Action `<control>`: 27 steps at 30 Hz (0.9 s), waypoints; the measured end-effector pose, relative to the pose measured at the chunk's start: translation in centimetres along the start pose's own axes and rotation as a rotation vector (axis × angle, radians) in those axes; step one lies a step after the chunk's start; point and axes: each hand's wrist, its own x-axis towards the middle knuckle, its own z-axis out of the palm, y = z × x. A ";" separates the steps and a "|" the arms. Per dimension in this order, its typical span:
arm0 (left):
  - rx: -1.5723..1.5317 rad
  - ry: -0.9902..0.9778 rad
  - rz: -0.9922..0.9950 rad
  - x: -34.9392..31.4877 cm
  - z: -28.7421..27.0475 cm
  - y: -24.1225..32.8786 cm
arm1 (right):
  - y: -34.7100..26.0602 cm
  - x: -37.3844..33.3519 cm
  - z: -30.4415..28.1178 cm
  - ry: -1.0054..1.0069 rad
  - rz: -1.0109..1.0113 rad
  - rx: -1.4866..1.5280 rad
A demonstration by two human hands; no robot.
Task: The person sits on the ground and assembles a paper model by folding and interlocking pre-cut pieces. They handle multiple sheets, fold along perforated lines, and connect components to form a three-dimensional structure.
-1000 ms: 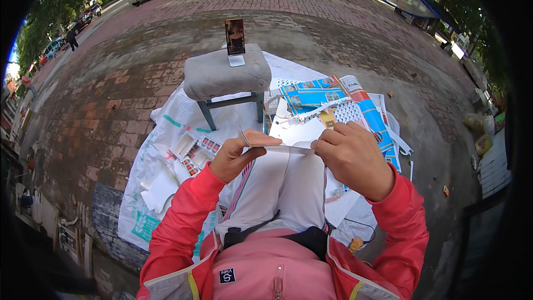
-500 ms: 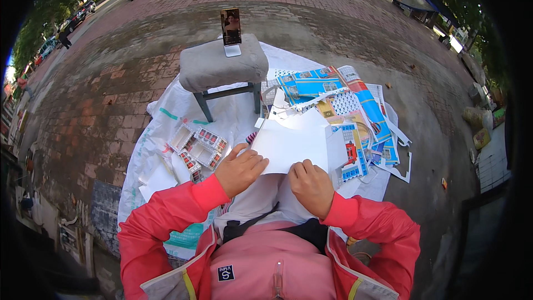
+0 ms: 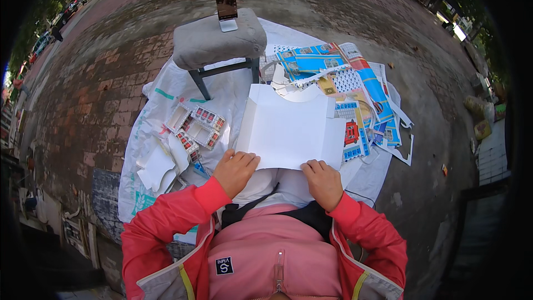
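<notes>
Cardboard [image 3: 286, 130], white and creased into side flaps, now lies spread with its broad face up to you, just beyond your fingertips; half a second ago it looked more foreshortened, and a second ago it was nearly edge-on. Your hands have moved a little farther apart along its near edge. Your left hand [image 3: 237, 171] grips the near left corner and your right hand [image 3: 323, 180] pinches the edge toward the right; how the thumbs sit underneath, you cannot tell. Its notched edge [image 3: 297, 106] points away from your fingers, and the longer axis appears to run crosswise, left to right. Small windowed boxes [image 3: 209, 118] lie beyond your left fingers to the left, while blue printed sheets [image 3: 305, 62] spread past your right fingertips.
</notes>
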 end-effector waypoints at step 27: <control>0.067 0.022 0.202 5.6 2.4 -1.6 | 3.5 4.3 1.8 0.079 0.246 0.083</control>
